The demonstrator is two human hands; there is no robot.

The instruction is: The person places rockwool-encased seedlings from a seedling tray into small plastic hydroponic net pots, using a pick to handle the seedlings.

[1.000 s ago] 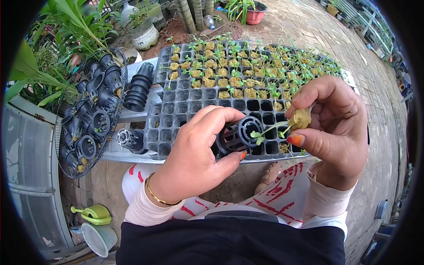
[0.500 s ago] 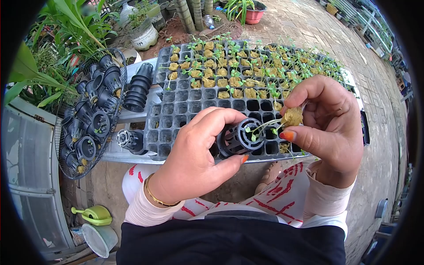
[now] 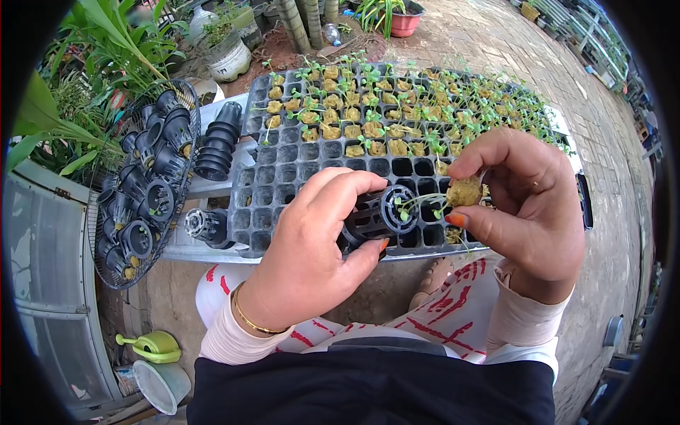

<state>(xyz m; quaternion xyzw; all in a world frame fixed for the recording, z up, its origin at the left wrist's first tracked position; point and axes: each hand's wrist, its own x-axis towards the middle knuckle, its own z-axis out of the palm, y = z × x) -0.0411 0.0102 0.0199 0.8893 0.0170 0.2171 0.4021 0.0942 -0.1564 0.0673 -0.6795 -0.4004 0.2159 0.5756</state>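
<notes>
Left hand (image 3: pixel 312 248), centre of frame: fingers grasping black slotted plastic pot (image 3: pixel 367 217). Right hand (image 3: pixel 535 205), centre-right: fingertips pinching tan spongy block (image 3: pixel 463 194), green-leaved seedling (image 3: pixel 404 213) attached; block now nearer pot, still outside.

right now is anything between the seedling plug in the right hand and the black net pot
Nothing separate visibly stands between the seedling plug and the net pot in the left hand; only the seedling's own stems cross the gap, leaves at the pot's slotted end.
</notes>
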